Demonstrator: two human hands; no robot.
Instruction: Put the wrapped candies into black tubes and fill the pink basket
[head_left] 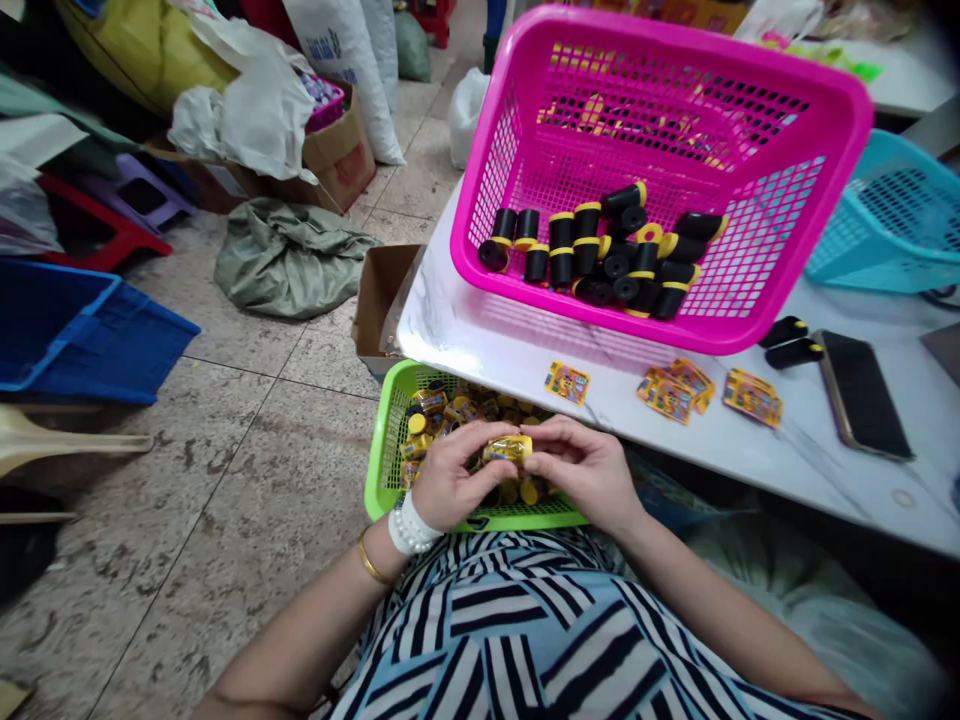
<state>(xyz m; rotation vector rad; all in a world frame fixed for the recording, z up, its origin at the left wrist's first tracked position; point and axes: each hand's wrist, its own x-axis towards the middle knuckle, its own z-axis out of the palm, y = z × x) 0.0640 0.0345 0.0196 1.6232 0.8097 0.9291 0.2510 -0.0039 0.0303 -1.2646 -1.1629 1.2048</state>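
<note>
Over the green basket (377, 440) at my lap, my left hand (454, 475) and right hand (592, 470) both grip a yellow-wrapped tube (508, 450) between thumbs and fingers. I judge I'm smoothing its wrapper; the next move seems to call for even thumb pressure around it. Flat labels (568, 383) lie on the table (465, 320), near black tubes (585, 240) in the pink basket (637, 335).

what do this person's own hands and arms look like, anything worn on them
Both hands are ungloved and the forearms sleeveless. The left hand has a white band with pearly beads at the wrist, and a gold-coloured bangle farther up the forearm. The right hand and its wrist show no jewellery.
</note>
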